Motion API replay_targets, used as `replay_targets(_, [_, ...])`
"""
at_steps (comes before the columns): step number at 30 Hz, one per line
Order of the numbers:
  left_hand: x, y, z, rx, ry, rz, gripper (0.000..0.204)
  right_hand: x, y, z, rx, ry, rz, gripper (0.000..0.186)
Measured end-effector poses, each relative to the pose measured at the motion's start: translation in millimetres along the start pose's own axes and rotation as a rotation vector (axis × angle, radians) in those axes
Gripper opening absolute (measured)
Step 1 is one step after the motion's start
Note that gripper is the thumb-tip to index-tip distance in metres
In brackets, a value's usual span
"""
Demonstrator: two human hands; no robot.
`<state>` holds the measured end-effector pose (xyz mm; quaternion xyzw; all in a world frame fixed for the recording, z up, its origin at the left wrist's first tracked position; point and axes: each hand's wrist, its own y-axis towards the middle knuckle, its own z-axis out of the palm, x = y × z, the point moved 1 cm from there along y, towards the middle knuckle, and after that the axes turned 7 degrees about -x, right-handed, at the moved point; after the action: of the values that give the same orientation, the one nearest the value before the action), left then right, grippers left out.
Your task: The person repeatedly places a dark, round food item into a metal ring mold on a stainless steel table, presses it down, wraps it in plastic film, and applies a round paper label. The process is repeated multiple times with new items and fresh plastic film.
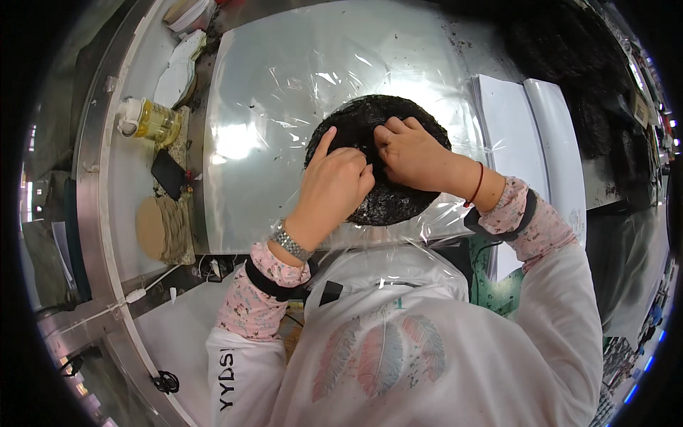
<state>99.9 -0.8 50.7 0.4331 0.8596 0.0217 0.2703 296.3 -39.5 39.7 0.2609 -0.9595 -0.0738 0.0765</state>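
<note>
A round, dark, glossy mass (373, 203) lies on clear plastic film over a pale work sheet (249, 78). My left hand (333, 183) is on its left part, index finger stretched out and the other fingers curled down; whatever they hold is hidden. My right hand (413, 156) is on its upper right part, fingers bent and closed against the dark surface; what is between them cannot be made out.
At the left are a yellow jar (158, 122), a dark phone-like slab (168, 173), stacked beige discs (160, 228) and white pieces (178, 67). Stacked white sheets (512, 128) lie at the right, with dark bundles (562, 57) beyond.
</note>
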Motion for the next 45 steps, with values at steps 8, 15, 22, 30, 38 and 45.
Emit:
replay_targets(8, [-1,0,-4,0.152,-0.028,0.079,0.018,5,8,2,-0.197,0.107,0.072,0.039])
replay_targets(15, [-9,-23,3,-0.120,0.012,0.055,0.020,10,4,-5,-0.162,0.086,0.064,0.056])
replay_targets(22, [-12,-22,13,-0.108,0.096,0.045,0.029,13,6,-1,-0.264,0.114,0.007,0.059])
replay_targets(30, [-5,-43,1,-0.373,-0.188,0.119,0.004,18,0,0,-0.126,0.150,-0.073,0.066])
replay_targets(38, [4,-43,8,-0.273,-0.238,0.066,0.007,15,0,20,-0.052,0.077,-0.075,0.071])
replay_targets(45, [48,-102,-15,-0.673,0.137,-0.227,0.028,8,1,15,-0.064,0.051,-0.101,0.071])
